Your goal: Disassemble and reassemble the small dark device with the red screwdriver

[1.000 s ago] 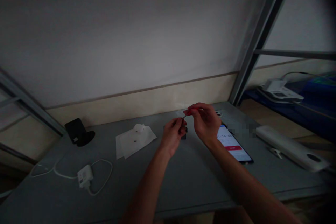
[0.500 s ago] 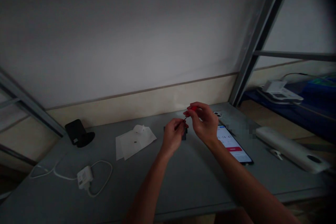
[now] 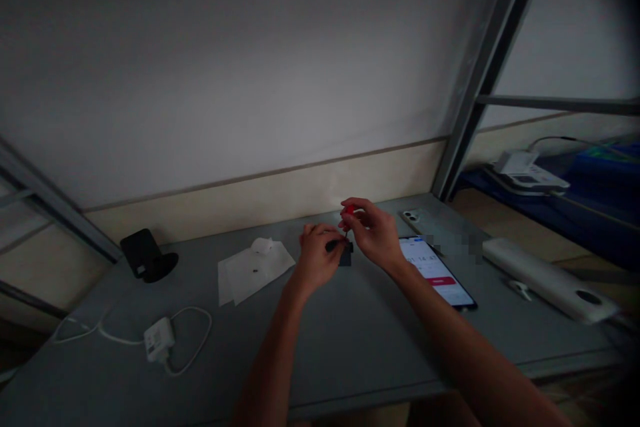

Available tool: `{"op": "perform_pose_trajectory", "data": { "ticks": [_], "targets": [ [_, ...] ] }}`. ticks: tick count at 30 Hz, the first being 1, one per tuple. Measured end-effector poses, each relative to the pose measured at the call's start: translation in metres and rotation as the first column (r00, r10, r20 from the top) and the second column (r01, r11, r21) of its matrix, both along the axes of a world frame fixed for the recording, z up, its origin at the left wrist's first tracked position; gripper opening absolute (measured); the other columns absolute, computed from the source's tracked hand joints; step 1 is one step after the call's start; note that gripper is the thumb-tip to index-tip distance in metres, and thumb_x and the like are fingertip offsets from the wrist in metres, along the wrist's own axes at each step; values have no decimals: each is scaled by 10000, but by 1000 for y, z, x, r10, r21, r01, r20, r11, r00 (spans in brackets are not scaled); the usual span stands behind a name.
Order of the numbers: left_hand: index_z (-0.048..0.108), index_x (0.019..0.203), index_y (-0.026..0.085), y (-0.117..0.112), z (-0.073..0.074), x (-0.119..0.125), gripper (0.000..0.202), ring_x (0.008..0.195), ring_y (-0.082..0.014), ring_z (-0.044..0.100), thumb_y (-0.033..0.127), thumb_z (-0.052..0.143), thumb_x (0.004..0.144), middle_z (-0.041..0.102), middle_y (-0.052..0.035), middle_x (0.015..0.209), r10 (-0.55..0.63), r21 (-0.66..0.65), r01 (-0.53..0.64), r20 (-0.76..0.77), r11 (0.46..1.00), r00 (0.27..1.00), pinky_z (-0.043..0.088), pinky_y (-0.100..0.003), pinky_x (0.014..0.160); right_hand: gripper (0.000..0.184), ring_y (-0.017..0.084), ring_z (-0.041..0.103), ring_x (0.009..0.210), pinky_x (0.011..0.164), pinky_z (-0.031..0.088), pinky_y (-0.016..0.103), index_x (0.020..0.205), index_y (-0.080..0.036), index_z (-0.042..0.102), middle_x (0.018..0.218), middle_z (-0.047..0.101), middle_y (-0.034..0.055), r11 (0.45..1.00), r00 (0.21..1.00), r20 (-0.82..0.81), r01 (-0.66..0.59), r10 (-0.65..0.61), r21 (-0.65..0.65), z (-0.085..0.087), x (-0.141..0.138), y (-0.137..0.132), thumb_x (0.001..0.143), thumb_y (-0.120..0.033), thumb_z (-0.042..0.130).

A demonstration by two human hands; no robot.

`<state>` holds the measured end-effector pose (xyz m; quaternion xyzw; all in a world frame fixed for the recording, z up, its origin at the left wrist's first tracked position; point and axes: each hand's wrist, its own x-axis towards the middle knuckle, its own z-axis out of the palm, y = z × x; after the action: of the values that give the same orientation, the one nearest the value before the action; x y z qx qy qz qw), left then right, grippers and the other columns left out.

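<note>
My right hand (image 3: 376,235) is closed around the red handle of a small screwdriver (image 3: 350,209). Its thin shaft points down towards the fingertips of my left hand (image 3: 317,255). Those left fingers are closed on a small black part (image 3: 332,245), mostly covered by the hand. Just beneath and beside it, a dark flat block (image 3: 345,258) rests on the table; whether the two are joined I cannot tell. The screwdriver's tip meets the black part or sits very close to it.
White paper sheets (image 3: 245,287) lie on the grey table (image 3: 225,373), with a crumpled white piece and a tiny dark bit on them. A black stand (image 3: 141,252) and white charger (image 3: 159,339) are left. A lit phone (image 3: 440,277) and long white device (image 3: 547,280) are right.
My right hand has lowered the screwdriver from a slanted to a nearly upright pose. My left hand has turned, bringing the black part into view. The whole view has shifted slightly.
</note>
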<state>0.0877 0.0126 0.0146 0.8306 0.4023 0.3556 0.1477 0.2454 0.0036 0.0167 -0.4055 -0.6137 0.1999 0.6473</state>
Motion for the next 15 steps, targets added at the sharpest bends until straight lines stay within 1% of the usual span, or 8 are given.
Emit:
{"op": "perform_pose_trajectory", "data": {
  "ticks": [4,8,15],
  "targets": [
    [780,910,266,2,-1,-3,125,1066,-227,562,238,659,903,731,-13,1087,-29,-52,27,-32,998,999,399,-404,983,222,154,723,684,596,559,252,1131,-227,642,853,691,11,999,1000,23,-21,22,-37,-3,1,2,918,-279,609],
    [782,902,253,3,0,-4,136,1052,-219,583,224,649,904,738,-15,1094,-54,-83,52,-22,995,998,394,-399,986,223,153,721,678,596,557,248,1126,-219,646,829,690,6,998,999,23,-33,34,-51,-4,1,3,912,-273,614],
    [779,876,249,5,-2,-3,152,1034,-221,607,188,640,889,744,-29,1065,-74,-89,75,14,993,997,417,-385,985,241,151,720,676,624,576,268,1137,-213,652,869,699,16,998,997,46,-52,54,-44,-7,2,4,913,-292,614]
  ]
}}
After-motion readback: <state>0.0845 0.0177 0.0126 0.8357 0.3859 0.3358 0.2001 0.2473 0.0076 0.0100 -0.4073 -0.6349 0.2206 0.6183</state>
